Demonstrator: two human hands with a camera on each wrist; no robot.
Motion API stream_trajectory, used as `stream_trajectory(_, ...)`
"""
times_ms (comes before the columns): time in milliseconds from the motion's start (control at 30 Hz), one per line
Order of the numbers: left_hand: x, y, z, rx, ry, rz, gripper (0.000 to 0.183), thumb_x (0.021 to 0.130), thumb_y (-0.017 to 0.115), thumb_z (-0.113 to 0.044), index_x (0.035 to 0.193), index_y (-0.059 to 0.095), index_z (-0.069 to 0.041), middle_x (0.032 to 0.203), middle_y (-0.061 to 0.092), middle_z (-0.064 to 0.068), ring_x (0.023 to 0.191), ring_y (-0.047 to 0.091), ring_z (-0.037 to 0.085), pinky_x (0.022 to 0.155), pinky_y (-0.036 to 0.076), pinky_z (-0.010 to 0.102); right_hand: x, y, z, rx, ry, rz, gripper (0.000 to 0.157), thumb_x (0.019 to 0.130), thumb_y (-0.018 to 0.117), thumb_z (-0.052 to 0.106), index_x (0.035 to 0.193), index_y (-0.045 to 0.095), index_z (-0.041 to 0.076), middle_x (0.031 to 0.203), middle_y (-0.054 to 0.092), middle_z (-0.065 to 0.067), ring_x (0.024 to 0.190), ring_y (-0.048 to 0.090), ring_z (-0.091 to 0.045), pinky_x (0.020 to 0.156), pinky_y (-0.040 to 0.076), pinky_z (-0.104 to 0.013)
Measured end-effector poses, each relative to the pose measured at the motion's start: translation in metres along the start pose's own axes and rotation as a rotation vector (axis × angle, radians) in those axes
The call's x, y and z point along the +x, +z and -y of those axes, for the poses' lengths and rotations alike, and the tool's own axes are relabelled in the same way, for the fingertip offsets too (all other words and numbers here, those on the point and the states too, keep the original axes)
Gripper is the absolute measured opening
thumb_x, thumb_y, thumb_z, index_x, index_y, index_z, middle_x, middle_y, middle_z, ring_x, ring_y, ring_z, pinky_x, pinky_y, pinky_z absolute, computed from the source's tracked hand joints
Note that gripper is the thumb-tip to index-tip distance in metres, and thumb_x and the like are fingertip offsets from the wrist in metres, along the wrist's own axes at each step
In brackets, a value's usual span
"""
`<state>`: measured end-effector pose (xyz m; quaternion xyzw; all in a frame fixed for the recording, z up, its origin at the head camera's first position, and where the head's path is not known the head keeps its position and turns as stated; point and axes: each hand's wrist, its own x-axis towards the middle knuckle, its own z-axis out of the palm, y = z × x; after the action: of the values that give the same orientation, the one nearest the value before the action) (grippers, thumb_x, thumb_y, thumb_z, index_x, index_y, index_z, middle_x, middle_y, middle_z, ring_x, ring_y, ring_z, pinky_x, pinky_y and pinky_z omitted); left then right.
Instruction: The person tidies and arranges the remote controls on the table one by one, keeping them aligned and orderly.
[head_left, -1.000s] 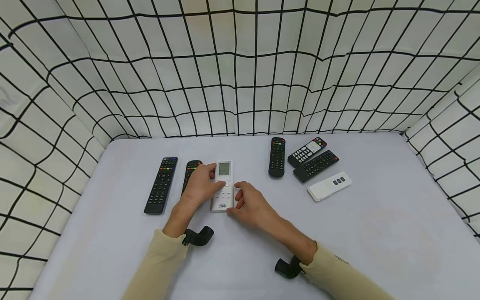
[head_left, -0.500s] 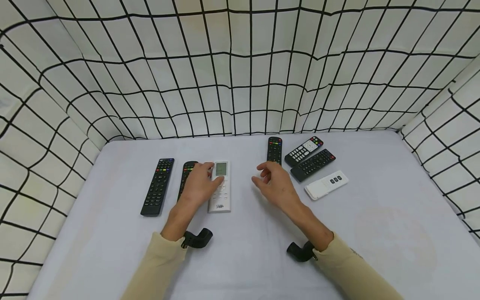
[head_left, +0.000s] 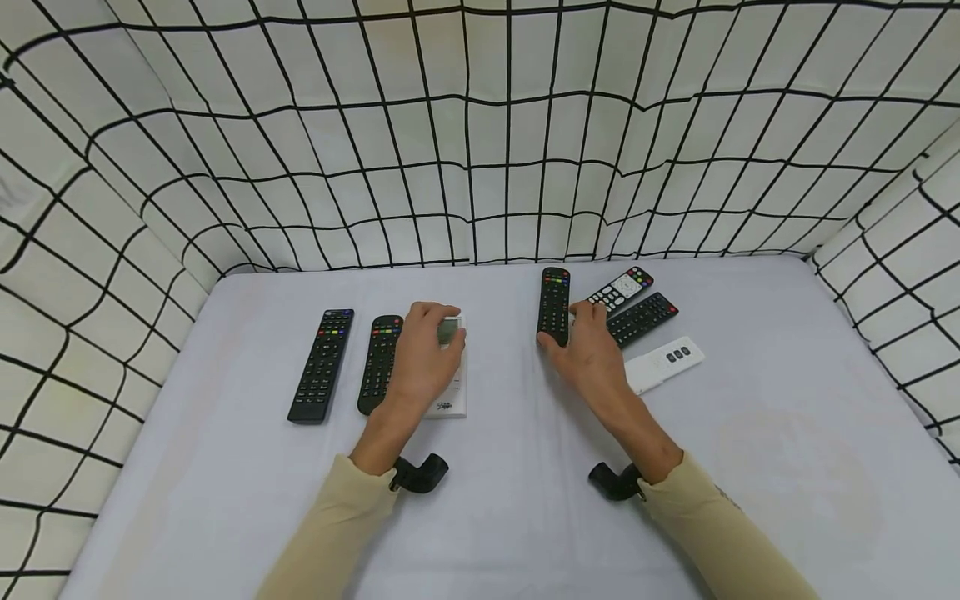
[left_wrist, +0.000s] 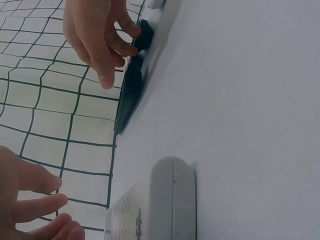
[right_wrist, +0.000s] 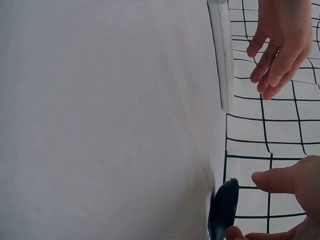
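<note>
My left hand [head_left: 429,352] hovers over a white air-conditioner remote [head_left: 448,404], partly hiding it in the head view. The left wrist view shows those fingers [left_wrist: 40,205] spread and loosely bent, apart from the white remote [left_wrist: 172,205]. My right hand [head_left: 594,350] reaches around the near end of a black remote [head_left: 554,304], thumb on its left and fingers on its right. In the right wrist view, a gap shows between the thumb [right_wrist: 275,180] and that black remote [right_wrist: 224,205], while a fingertip is right at its lower part.
Left of the white remote lie two black remotes, a long one [head_left: 321,367] and a shorter one [head_left: 379,362]. Right of my right hand are a black-and-white remote [head_left: 626,286], a black remote [head_left: 645,319] and a white one [head_left: 667,361]. Black netting [head_left: 487,167] surrounds the white table [head_left: 510,517].
My right hand has left the white air-conditioner remote's side and moved right and forward to the black remote. My left hand has lifted off the white remote and shifted slightly right over it.
</note>
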<state>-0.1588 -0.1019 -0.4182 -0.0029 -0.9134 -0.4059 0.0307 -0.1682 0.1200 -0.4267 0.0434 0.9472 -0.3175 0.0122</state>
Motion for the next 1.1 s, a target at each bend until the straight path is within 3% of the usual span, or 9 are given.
stream_trajectory(367, 0.001, 0.015, -0.008, -0.043, 0.026, 0.030, 0.032, 0.102, 0.064, -0.014, 0.133, 0.067, -0.004, 0.134, 0.059, 0.017, 0.105, 0.063, 0.030, 0.087, 0.053, 0.041, 0.007, 0.006, 0.005, -0.062, 0.039, 0.061, 0.081, 0.100, 0.070, 0.038, 0.152, 0.034, -0.012, 0.149, 0.042, -0.033, 0.123, 0.062, -0.053, 0.099, 0.056, -0.058)
stream_trajectory(600, 0.003, 0.022, -0.007, -0.060, 0.005, 0.080, 0.034, 0.102, 0.064, -0.016, 0.134, 0.066, -0.004, 0.135, 0.060, 0.017, 0.111, 0.063, 0.030, 0.092, 0.055, 0.043, 0.011, 0.004, 0.000, -0.039, 0.047, 0.146, 0.072, 0.102, 0.066, 0.028, 0.152, 0.037, -0.014, 0.156, 0.036, -0.035, 0.138, 0.051, -0.050, 0.112, 0.048, -0.057)
stream_trajectory(733, 0.006, 0.024, -0.009, -0.060, -0.006, 0.105, 0.036, 0.102, 0.064, -0.018, 0.136, 0.065, -0.004, 0.133, 0.061, 0.017, 0.114, 0.063, 0.031, 0.094, 0.054, 0.044, 0.013, 0.000, -0.006, -0.033, 0.008, 0.176, 0.069, 0.102, 0.064, 0.025, 0.152, 0.038, -0.014, 0.156, 0.037, -0.036, 0.138, 0.051, -0.049, 0.114, 0.046, -0.057)
stream_trajectory(933, 0.009, 0.024, -0.015, -0.069, -0.024, 0.144, 0.042, 0.102, 0.064, -0.018, 0.141, 0.060, -0.002, 0.135, 0.061, 0.019, 0.122, 0.063, 0.032, 0.098, 0.055, 0.046, 0.011, -0.006, -0.011, -0.035, -0.065, 0.207, 0.064, 0.099, 0.065, 0.022, 0.149, 0.044, -0.013, 0.142, 0.050, -0.034, 0.124, 0.057, -0.042, 0.108, 0.050, -0.054)
stream_trajectory(1100, 0.013, 0.027, -0.018, -0.070, -0.051, 0.185, 0.054, 0.102, 0.065, -0.019, 0.150, 0.050, 0.001, 0.138, 0.059, 0.022, 0.124, 0.063, 0.033, 0.099, 0.056, 0.045, 0.008, -0.008, -0.013, -0.057, -0.093, 0.238, 0.065, 0.098, 0.068, 0.023, 0.150, 0.046, -0.009, 0.146, 0.049, -0.033, 0.133, 0.054, -0.044, 0.114, 0.046, -0.055)
